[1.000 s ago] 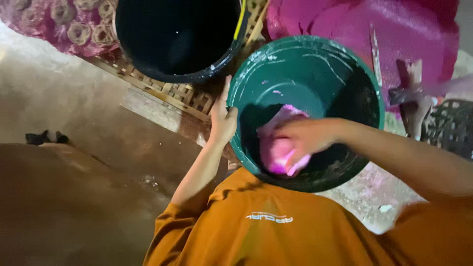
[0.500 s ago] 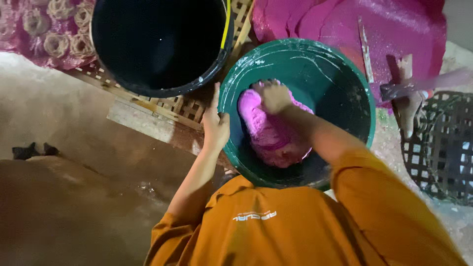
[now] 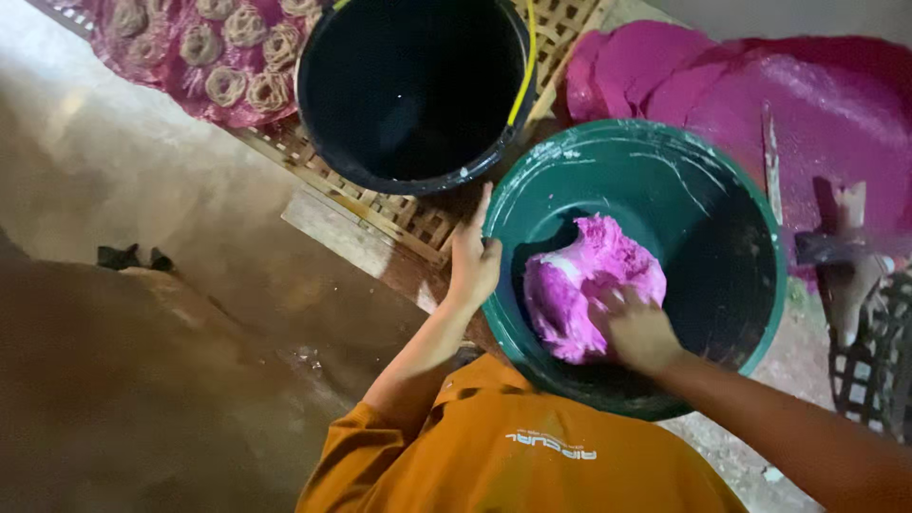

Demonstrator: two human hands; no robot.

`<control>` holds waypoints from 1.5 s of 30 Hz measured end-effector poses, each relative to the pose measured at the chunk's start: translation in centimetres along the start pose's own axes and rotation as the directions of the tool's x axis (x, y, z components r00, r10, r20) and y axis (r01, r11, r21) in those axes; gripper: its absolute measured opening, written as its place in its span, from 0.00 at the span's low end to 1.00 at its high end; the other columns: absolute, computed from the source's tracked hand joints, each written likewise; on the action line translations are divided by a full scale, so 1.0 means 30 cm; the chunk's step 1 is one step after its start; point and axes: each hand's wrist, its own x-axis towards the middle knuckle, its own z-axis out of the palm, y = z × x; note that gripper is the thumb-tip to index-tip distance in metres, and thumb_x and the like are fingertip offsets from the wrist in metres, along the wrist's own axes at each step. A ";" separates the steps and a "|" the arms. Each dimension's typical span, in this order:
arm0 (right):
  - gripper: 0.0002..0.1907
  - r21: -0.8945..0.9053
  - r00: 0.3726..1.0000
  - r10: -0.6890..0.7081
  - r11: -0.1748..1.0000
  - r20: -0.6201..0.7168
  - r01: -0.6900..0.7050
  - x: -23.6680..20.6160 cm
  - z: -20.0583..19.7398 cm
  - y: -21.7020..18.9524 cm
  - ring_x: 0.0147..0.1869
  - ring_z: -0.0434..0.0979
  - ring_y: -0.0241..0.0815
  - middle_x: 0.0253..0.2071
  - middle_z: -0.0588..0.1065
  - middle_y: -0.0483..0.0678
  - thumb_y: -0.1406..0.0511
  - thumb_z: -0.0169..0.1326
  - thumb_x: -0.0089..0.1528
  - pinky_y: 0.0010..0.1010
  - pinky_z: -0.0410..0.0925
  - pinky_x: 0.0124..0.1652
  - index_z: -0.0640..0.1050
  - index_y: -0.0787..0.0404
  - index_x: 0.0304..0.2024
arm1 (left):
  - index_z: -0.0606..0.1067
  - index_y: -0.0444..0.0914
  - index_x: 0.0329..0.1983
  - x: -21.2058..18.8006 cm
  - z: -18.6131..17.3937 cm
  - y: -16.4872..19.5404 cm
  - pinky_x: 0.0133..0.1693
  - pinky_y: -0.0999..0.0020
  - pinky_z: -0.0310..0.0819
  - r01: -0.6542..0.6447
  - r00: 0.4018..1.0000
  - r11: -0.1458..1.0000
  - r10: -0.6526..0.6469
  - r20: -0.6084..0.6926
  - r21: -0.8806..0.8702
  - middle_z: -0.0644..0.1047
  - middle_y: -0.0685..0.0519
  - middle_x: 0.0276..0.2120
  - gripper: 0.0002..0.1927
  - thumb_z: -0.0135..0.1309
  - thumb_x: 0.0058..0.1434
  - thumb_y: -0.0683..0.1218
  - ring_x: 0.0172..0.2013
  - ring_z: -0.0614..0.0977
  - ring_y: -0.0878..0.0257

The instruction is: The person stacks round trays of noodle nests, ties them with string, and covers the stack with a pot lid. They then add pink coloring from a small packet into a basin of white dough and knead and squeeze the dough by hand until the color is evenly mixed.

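A large green basin (image 3: 736, 195) sits in front of me, dusted with white powder along its rim. A lump of pink dough (image 3: 589, 280) lies inside it, toward its left side. My right hand (image 3: 635, 328) presses down on the near edge of the dough with fingers spread. My left hand (image 3: 472, 261) grips the basin's left rim from outside, thumb over the edge. My orange shirt fills the bottom of the view.
A black bucket (image 3: 328, 95) with a yellow handle stands on a wooden lattice (image 3: 408, 214) beyond the basin. Coiled noodle nests lie on a pink sheet (image 3: 218, 71) at top left. Pink dough slabs (image 3: 760, 95) and a dark woven basket (image 3: 869, 366) are at right.
My right hand has pulled back from the far side of the dough to its near edge, and the dough now shows as a fuller mound. My left hand stays on the rim.
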 end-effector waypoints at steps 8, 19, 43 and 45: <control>0.20 0.108 0.940 -0.016 0.994 0.341 -0.023 0.560 0.137 0.080 0.55 0.80 0.51 0.47 0.80 0.50 0.64 0.65 0.47 0.43 0.75 0.50 0.78 0.54 0.43 | 0.59 0.42 0.77 0.046 -0.009 -0.003 0.52 0.71 0.70 0.150 0.988 0.981 -0.145 0.050 -0.123 0.72 0.38 0.67 0.44 0.42 0.55 0.28 0.55 0.78 0.61; 0.33 0.900 0.800 0.600 0.352 -0.005 -0.258 -0.148 -0.037 0.130 0.63 0.69 0.62 0.56 0.72 0.65 0.54 0.56 0.60 0.52 0.63 0.59 0.69 0.65 0.62 | 0.57 0.39 0.78 -0.009 -0.020 0.063 0.59 0.69 0.66 0.144 0.987 0.967 -0.125 0.100 -0.209 0.78 0.41 0.60 0.43 0.38 0.57 0.27 0.56 0.79 0.57; 0.31 0.807 0.839 -0.287 0.529 0.463 -0.264 0.007 -0.255 0.083 0.54 0.82 0.49 0.47 0.83 0.52 0.48 0.64 0.50 0.39 0.71 0.57 0.83 0.61 0.48 | 0.61 0.42 0.77 -0.020 -0.022 0.027 0.51 0.77 0.68 0.213 0.976 0.910 -0.180 0.125 -0.355 0.74 0.51 0.66 0.42 0.42 0.58 0.27 0.50 0.75 0.70; 0.35 0.563 0.981 -0.079 0.826 0.179 -0.037 -0.102 -0.182 0.017 0.55 0.76 0.57 0.48 0.80 0.55 0.44 0.67 0.44 0.45 0.67 0.54 0.82 0.61 0.44 | 0.62 0.44 0.77 -0.033 -0.021 0.039 0.43 0.78 0.68 0.339 0.939 0.894 -0.306 0.155 -0.292 0.78 0.51 0.55 0.42 0.42 0.57 0.28 0.39 0.72 0.70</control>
